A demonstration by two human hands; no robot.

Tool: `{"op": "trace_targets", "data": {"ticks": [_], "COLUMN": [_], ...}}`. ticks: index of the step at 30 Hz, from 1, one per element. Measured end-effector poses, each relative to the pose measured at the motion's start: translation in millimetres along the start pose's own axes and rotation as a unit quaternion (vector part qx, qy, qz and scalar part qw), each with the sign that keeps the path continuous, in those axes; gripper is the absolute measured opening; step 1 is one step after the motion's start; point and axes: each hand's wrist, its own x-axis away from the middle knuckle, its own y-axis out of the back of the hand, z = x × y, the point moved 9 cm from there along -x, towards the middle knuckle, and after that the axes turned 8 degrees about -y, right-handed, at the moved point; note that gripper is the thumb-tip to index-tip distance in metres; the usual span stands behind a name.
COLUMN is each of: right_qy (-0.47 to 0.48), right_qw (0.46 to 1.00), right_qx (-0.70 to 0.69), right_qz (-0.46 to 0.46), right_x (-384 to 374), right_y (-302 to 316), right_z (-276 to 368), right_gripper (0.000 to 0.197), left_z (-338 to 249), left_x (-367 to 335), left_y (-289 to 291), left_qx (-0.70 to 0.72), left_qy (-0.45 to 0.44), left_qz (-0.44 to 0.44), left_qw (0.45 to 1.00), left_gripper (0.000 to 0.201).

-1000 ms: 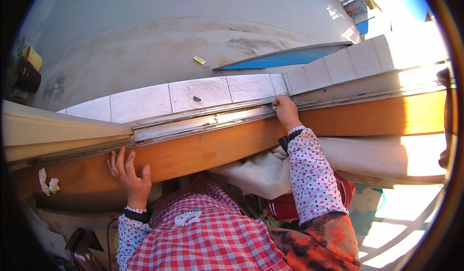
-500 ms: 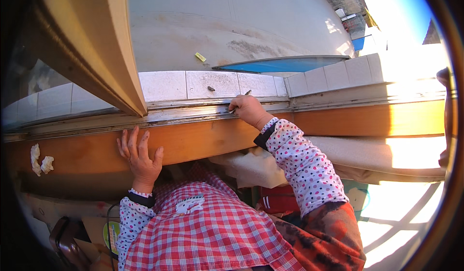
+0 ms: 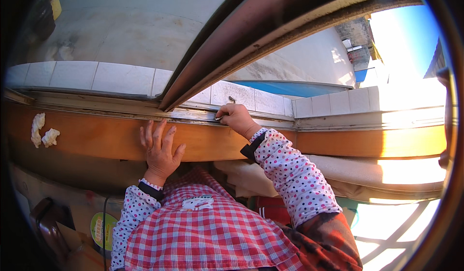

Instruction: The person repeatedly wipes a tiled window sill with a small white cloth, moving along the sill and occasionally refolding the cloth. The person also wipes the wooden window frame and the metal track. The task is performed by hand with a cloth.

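The left hand point(image 3: 161, 156) rests spread on the wooden windowsill point(image 3: 208, 145), tissue wads point(image 3: 50, 137) at its left end; past its far edge, the right hand point(image 3: 237, 120) pinches a small object point(image 3: 218, 119).

The long orange-brown wooden board point(image 3: 208, 144) has a smooth, satiny, varnished look. The straight silver metal track point(image 3: 193, 114) shines brightly, dark grime dulling its grooves. The pale rectangular ceramic tiles point(image 3: 269, 103) look smooth, one of them dusty and speckled. The broad dark brown window frame point(image 3: 232, 52) carries a low sheen, its lower edge rough and dirty. The crumpled white paper-like wads point(image 3: 50, 137) look matt. The red-and-white checked apron point(image 3: 203, 239) and white polka-dot sleeves point(image 3: 295, 179) are matt cloth.
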Motion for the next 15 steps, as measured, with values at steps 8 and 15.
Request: {"op": "trace_targets", "data": {"ticks": [8, 15], "right_qy": [0.019, -0.039], "right_qw": [0.999, 0.997], "right_qx": [0.005, -0.065], "right_qz": [-0.027, 0.025], "right_x": [-5.8, -22.7], "right_y": [-19.5, -45.2], "right_z": [39.7, 57.7], "right_gripper": [0.021, 0.019], "left_z": [0.1, 1.6], "left_x": [0.3, -0.4], "left_y": [4.0, 3.9], "left_qx": [0.009, 0.018], "left_qy": [0.004, 0.013], "left_qz": [-0.013, -0.008], "left_qw": [1.0, 1.0], "left_gripper": [0.052, 0.051]}}
